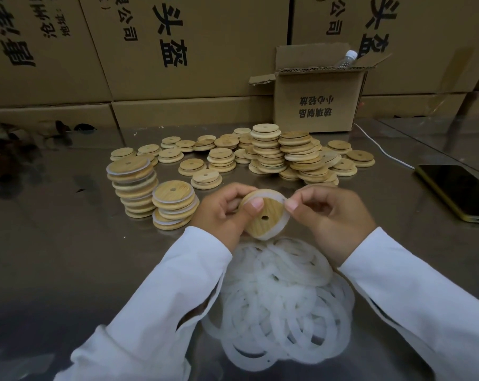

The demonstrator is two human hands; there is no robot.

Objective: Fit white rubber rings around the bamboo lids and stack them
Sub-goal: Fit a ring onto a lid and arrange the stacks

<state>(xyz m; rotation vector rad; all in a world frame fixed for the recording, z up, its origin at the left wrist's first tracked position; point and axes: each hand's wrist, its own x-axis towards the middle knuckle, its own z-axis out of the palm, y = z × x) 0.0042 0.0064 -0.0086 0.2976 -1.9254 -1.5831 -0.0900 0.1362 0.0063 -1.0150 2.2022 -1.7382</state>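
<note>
Left hand (221, 214) grips one bamboo lid (264, 219); right hand (330, 215) pinches its rubber ring (277, 195). Two ringed stacks (135, 188) beside; one phone (458, 191).

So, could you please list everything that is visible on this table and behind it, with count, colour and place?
Held bamboo lid: one, light brown, between both hands.
White rubber ring: one, white, partly round the held lid.
Loose rings: a big pile, white, near table edge.
Ringed lid stacks: two, brown with white, left.
Plain lids: many, pale brown, stacked and scattered, centre.
Small box: one, brown, open, behind lids.
Bottle: one, clear, white cap, inside box.
Phone: one, dark, right.
Cable: one, white, from the box towards the phone.
Cartons: several, brown, back wall.
Table: one, shiny metal.
Left hand: grip on lid.
Right hand: grip pinches ring.
</note>
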